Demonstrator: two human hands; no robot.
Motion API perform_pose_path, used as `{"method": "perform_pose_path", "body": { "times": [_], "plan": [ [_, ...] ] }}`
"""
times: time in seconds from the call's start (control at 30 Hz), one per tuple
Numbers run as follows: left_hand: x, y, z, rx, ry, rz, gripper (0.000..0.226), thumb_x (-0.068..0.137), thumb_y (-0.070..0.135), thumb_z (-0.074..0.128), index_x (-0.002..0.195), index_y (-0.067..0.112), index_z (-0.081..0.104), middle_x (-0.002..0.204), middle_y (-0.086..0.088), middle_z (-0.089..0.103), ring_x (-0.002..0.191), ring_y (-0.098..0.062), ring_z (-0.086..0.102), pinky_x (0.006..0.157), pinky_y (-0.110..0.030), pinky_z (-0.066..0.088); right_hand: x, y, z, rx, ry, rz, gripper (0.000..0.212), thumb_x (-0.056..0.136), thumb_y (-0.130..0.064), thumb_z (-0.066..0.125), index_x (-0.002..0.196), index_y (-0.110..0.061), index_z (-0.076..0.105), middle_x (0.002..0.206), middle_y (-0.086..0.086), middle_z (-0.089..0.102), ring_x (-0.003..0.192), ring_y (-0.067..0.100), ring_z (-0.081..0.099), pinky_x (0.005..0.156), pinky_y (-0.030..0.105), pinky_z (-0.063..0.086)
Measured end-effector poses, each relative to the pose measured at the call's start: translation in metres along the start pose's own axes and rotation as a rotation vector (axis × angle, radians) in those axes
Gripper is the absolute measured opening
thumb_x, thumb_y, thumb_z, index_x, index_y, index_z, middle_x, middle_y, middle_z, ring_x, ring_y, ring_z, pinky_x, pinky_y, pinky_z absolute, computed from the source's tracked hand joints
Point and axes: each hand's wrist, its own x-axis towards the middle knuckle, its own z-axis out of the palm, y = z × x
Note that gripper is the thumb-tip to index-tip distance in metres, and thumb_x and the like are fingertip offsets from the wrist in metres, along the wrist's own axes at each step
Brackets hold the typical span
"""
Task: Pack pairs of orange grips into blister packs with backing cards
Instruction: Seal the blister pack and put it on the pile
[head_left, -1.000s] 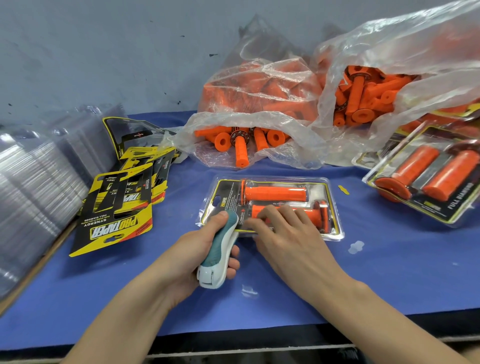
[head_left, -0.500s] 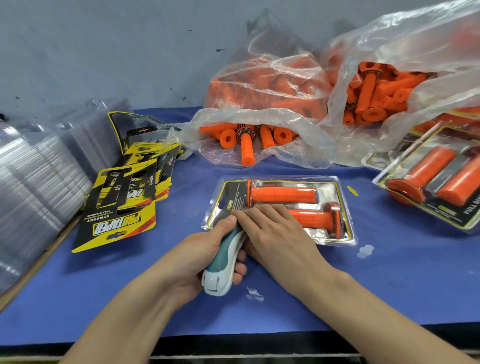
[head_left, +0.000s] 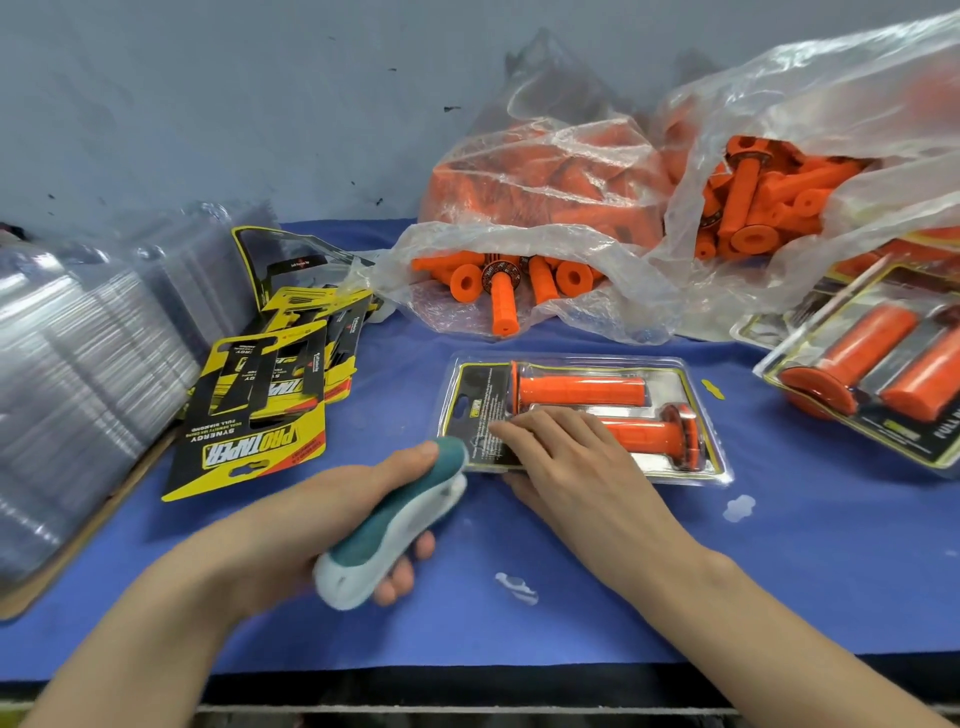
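Your left hand (head_left: 332, 514) is wrapped round a teal and white hand tool (head_left: 395, 525), thumb along its top and fingers curled underneath. The tool's nose meets the near left corner of the blister pack (head_left: 670, 470). Your right hand (head_left: 566, 462) lies flat on the left part of that pack, fingers straight and together, pressing down on the black card end.

The pack sits in the middle of the blue tabletop (head_left: 779, 545), long side running left to right. Two orange grips lie side by side in it: the far grip (head_left: 579, 391) is fully in view, while your right hand partly covers the near grip (head_left: 654, 435).

Yellow and black backing cards (head_left: 260, 415) are heaped towards the left edge, beside a stack of clear shells (head_left: 78, 374). Plastic bags of loose grips (head_left: 545, 218) stand along the far edge. Another filled pack (head_left: 872, 374) lies at the right edge.
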Motion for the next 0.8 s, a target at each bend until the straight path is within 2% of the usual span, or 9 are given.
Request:
{"method": "perform_pose_path", "body": {
  "times": [0.13, 0.23, 0.33, 0.47, 0.53, 0.6, 0.67, 0.73, 0.8],
  "plan": [
    [-0.002, -0.01, -0.03, 0.373, 0.47, 0.018, 0.082, 0.066, 0.084, 0.05, 0.094, 0.008, 0.06, 0.072, -0.015, 0.072, 0.06, -0.029, 0.07, 0.056, -0.033, 0.054, -0.002, 0.0, 0.001, 0.001, 0.01, -0.025, 0.01, 0.088, -0.012, 0.068, 0.097, -0.018, 0.067, 0.102, -0.001, 0.063, 0.1, 0.025, 0.06, 0.088, 0.035, 0.048],
    [0.009, -0.024, -0.036, 0.741, 0.896, 0.047, 0.069, 0.074, 0.081, 0.046, 0.103, 0.019, 0.046, 0.097, -0.008, 0.065, 0.091, -0.034, 0.063, 0.07, -0.038, 0.046, -0.001, -0.001, 0.0, -0.014, 0.011, -0.019, 0.007, 0.086, -0.012, 0.067, 0.091, -0.017, 0.066, 0.099, 0.0, 0.064, 0.096, 0.025, 0.061, 0.084, 0.037, 0.049],
    [0.014, -0.028, -0.029, 0.999, 1.054, 0.045, 0.06, 0.083, 0.068, 0.054, 0.113, 0.017, 0.046, 0.11, -0.012, 0.062, 0.103, -0.037, 0.057, 0.077, -0.042, 0.044, 0.0, -0.003, -0.003, -0.018, 0.019, -0.009, 0.005, 0.085, -0.011, 0.064, 0.088, -0.016, 0.064, 0.098, 0.001, 0.064, 0.094, 0.026, 0.061, 0.082, 0.037, 0.05],
    [0.019, -0.019, -0.015, 1.132, 1.296, 0.498, 0.041, 0.087, 0.033, 0.069, 0.114, 0.005, 0.058, 0.104, -0.02, 0.06, 0.095, -0.04, 0.054, 0.077, -0.05, 0.042, 0.002, -0.005, -0.008, -0.02, 0.034, 0.014, 0.008, 0.079, -0.012, 0.062, 0.085, -0.015, 0.059, 0.093, 0.001, 0.061, 0.091, 0.027, 0.06, 0.08, 0.037, 0.049],
    [0.024, -0.011, 0.003, 0.858, 1.138, 0.669, 0.04, 0.092, 0.028, 0.064, 0.125, 0.007, 0.055, 0.108, -0.013, 0.059, 0.093, -0.032, 0.055, 0.083, -0.045, 0.042, 0.002, -0.007, -0.01, -0.014, 0.04, 0.016, 0.006, 0.079, -0.014, 0.058, 0.085, -0.016, 0.056, 0.092, 0.001, 0.059, 0.09, 0.027, 0.059, 0.079, 0.037, 0.048],
    [0.031, -0.002, 0.025, 0.478, 0.783, 0.501, 0.045, 0.095, 0.034, 0.057, 0.135, 0.015, 0.046, 0.109, -0.002, 0.059, 0.081, -0.017, 0.06, 0.078, -0.034, 0.045, 0.002, -0.008, -0.012, -0.007, 0.049, 0.011, 0.004, 0.081, -0.016, 0.053, 0.085, -0.017, 0.055, 0.092, 0.0, 0.059, 0.09, 0.026, 0.058, 0.079, 0.037, 0.048],
    [0.041, -0.002, 0.039, 0.216, 0.468, 0.338, 0.028, 0.097, 0.03, 0.053, 0.123, 0.021, 0.048, 0.088, 0.002, 0.066, 0.06, -0.013, 0.06, 0.062, -0.029, 0.048, 0.001, -0.008, -0.013, 0.006, 0.05, -0.011, 0.006, 0.083, -0.017, 0.051, 0.085, -0.017, 0.056, 0.093, 0.0, 0.06, 0.089, 0.025, 0.059, 0.079, 0.037, 0.049],
    [0.049, -0.002, 0.037, 0.106, 0.389, 0.35, 0.014, 0.098, 0.023, 0.05, 0.103, 0.013, 0.058, 0.063, 0.001, 0.064, 0.048, -0.014, 0.055, 0.049, -0.026, 0.046, 0.0, -0.007, -0.014, 0.015, 0.051, -0.046, 0.006, 0.083, -0.017, 0.052, 0.085, -0.018, 0.057, 0.094, -0.001, 0.061, 0.087, 0.024, 0.058, 0.079, 0.037, 0.048],
    [0.051, -0.001, 0.029, 0.092, 0.418, 0.346, 0.025, 0.099, 0.029, 0.051, 0.086, 0.011, 0.062, 0.05, -0.001, 0.061, 0.04, -0.014, 0.05, 0.041, -0.02, 0.04, -0.001, -0.007, -0.016, 0.017, 0.042, -0.073, 0.004, 0.083, -0.018, 0.054, 0.085, -0.019, 0.057, 0.093, -0.002, 0.061, 0.085, 0.023, 0.058, 0.08, 0.036, 0.045]
  ]
}}
